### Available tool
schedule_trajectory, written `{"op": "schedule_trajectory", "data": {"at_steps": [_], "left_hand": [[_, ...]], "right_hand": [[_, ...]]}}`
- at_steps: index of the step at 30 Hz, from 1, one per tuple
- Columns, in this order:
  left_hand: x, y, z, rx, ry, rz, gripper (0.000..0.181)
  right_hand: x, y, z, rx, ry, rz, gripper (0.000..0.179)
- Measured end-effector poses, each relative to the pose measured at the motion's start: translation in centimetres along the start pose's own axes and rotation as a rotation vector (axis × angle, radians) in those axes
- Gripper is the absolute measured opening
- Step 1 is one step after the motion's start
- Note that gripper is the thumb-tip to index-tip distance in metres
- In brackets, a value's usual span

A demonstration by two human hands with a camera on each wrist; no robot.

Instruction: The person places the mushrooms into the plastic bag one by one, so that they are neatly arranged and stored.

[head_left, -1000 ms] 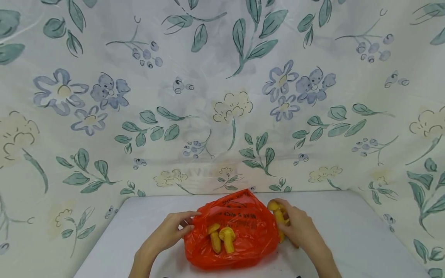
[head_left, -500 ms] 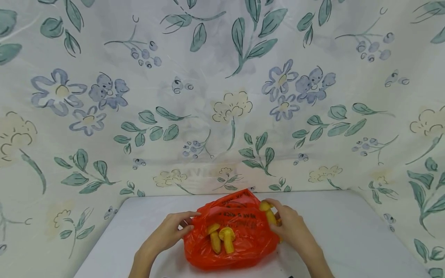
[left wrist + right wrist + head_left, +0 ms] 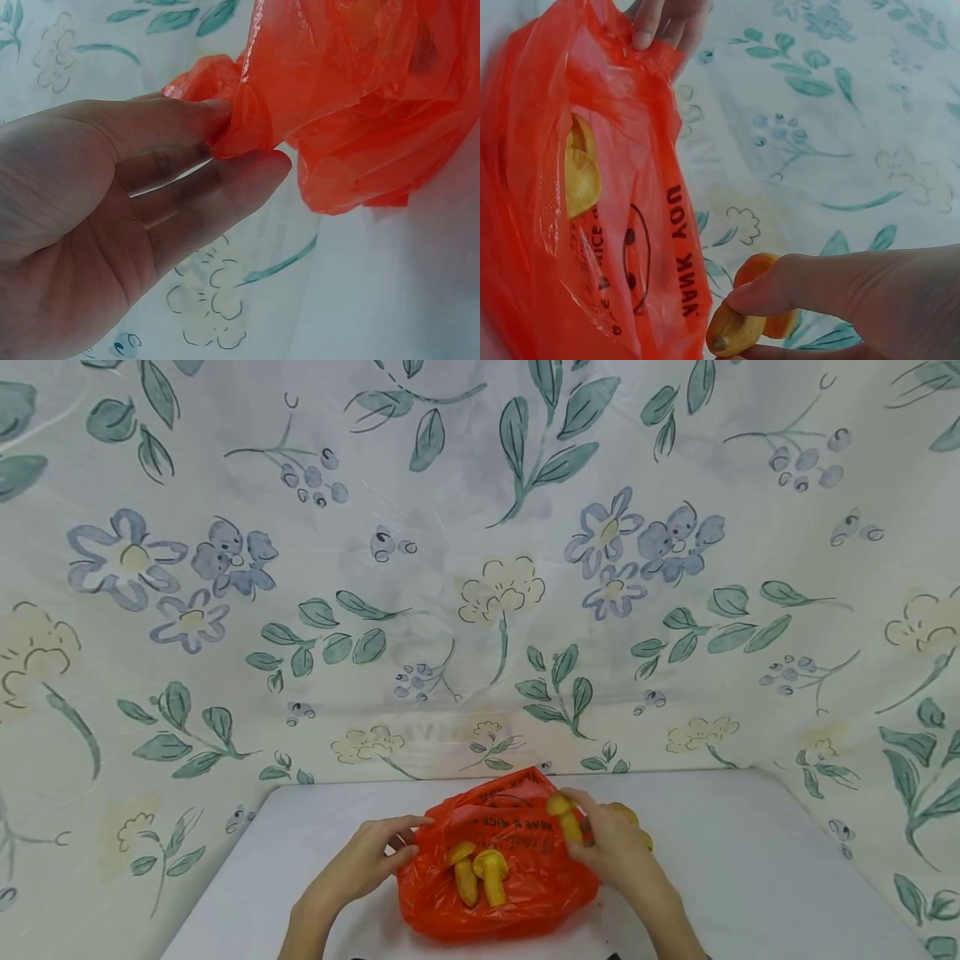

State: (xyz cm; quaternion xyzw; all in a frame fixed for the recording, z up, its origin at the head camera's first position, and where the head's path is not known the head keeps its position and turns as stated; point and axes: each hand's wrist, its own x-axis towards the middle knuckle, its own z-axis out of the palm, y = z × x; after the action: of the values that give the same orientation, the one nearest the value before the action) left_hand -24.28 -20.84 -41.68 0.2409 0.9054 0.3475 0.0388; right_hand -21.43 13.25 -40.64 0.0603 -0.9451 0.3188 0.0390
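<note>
A red plastic bag [image 3: 517, 902] with dark printing lies on the white table with its mouth spread. My left hand [image 3: 371, 856] pinches its left edge between thumb and fingers, the film bunched at the fingertips in the left wrist view. Two yellow mushrooms [image 3: 491, 877] show inside the bag, caps up. My right hand [image 3: 618, 843] holds another yellow mushroom [image 3: 572, 827] between thumb and fingers, overlapping the bag's right side in the head view. Its stem end [image 3: 724, 341] points toward the camera in the right wrist view, beside the printed film; the thumb covers part of it.
More yellow mushrooms [image 3: 624, 812] show just behind my right hand, partly hidden by it. The white tabletop [image 3: 750, 860] stretches to both sides. A floral cloth [image 3: 480, 610] hangs behind the table's far edge.
My right hand has moved left with the mushroom, from beside the bag to over its right side. Other mushrooms now show behind that hand. The left hand and bag stay put.
</note>
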Motion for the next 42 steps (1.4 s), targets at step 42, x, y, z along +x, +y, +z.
{"op": "schedule_trajectory", "data": {"at_steps": [42], "left_hand": [[-0.1, 0.3, 0.0, -0.029, -0.002, -0.026, 0.036]], "right_hand": [[0.3, -2.1, 4.4, 0.041, -0.168, -0.025, 0.062]]}}
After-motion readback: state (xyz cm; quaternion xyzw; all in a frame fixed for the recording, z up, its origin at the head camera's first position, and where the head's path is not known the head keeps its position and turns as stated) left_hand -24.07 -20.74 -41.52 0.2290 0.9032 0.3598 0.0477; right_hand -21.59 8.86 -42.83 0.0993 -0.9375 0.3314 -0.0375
